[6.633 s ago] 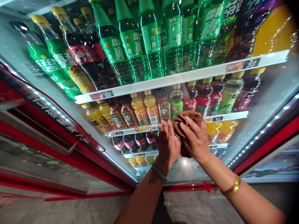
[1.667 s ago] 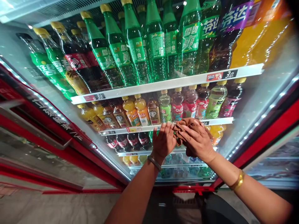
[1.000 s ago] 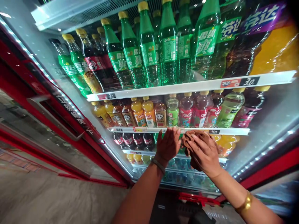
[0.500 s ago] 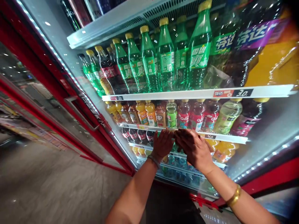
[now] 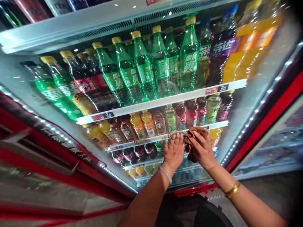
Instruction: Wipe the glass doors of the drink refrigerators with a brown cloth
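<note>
My right hand point(image 5: 204, 148), with a gold bracelet on its wrist, is closed on a crumpled brown cloth point(image 5: 192, 138). The cloth lies against the front edge of a white shelf point(image 5: 146, 138) in a lit drinks fridge. Just left of it, my left hand point(image 5: 174, 151) is held flat with fingers stretched out, its tips at the same shelf edge; it holds nothing. A pale bangle circles that wrist. Behind the fingertips stand small juice bottles, among them a green-labelled bottle point(image 5: 170, 118) and a red-labelled bottle point(image 5: 181, 116).
Above, a shelf edge with price tags point(image 5: 163, 100) carries tall green soda bottles point(image 5: 144, 69) and orange soda bottles point(image 5: 251, 50). Dark bottles point(image 5: 139, 151) stand on the shelf below. The red door frame with a handle point(image 5: 40, 151) is at left; a red frame point(image 5: 267, 119) edges the right.
The view has turned and shifted, so the fridge's right side and red frame show more. My right hand and the cloth are clearer now, slightly further from my left hand, which lies flatter.
</note>
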### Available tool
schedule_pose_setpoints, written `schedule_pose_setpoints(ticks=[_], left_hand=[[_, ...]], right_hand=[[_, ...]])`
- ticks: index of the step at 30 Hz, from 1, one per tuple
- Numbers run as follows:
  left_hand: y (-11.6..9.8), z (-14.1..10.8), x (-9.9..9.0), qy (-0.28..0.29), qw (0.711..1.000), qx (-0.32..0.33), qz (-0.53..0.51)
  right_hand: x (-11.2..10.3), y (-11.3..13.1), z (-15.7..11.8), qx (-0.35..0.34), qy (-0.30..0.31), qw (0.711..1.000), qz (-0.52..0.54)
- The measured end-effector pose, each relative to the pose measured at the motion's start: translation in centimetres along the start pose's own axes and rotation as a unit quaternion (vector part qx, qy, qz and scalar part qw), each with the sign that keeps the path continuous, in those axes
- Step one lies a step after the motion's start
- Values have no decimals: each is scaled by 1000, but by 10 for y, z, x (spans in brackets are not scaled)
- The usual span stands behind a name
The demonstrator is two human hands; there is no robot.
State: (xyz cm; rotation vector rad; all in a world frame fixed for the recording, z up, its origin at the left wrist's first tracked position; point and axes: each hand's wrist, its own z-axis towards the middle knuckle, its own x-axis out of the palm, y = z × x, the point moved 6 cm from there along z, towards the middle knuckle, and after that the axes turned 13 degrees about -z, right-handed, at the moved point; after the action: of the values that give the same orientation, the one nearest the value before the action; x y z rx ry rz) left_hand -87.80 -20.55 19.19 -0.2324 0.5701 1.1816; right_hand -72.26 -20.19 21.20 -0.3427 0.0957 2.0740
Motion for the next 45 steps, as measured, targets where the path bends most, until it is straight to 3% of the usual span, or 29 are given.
schedule_pose_setpoints(ticks=[9,18,30,38,42,45], left_hand=[[-2,4,0,-62,996,18,-57],[0,4,-4,-64,995,32,-67],[-2,3,-4,-63,997,27,-44],[-1,2,-10,-68,996,22,-59],[-15,5,-11,-61,994,-52,-71],[-34,11,-3,-72,991,-92,-69]], right_hand=[[4,11,-3,17,1,995,-99],[25,46,-28,69,-26,987,-141],[31,44,-40,84,-35,986,-143],[12,5,-17,-22,-15,998,-59],[6,-10,-18,40,-54,997,-50],[8,-13,-18,-9,-49,999,-14]])
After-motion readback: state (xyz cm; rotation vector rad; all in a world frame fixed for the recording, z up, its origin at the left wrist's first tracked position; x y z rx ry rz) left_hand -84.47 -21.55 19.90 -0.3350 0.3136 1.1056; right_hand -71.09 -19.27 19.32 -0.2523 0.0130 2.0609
